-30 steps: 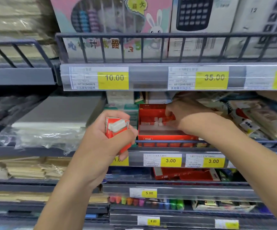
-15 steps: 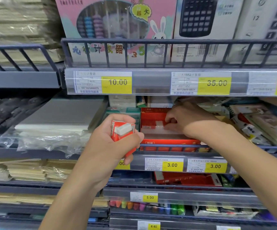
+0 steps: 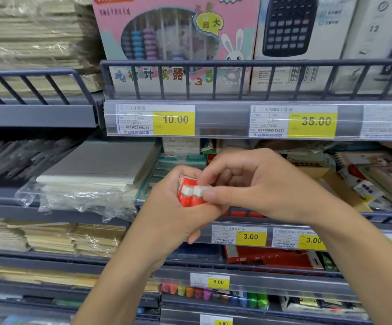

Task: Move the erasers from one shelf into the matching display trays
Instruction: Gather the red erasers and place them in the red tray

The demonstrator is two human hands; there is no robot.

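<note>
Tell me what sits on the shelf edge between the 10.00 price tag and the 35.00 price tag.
In the head view, only a bare stretch of clear label strip lies between the 10.00 price tag and the 35.00 price tag; no other label is there.

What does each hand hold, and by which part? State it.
Left hand grips red-sleeved white erasers around their sleeves; right hand pinches one's white end.

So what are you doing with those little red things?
Those are erasers in red sleeves. A person at a stationery shelf holds them in the left hand, and the right hand pinches the white end of one eraser, setting it beside another eraser already in that grip. Behind the hands a green tray sits on the shelf above the 3.00 price tags.
</note>
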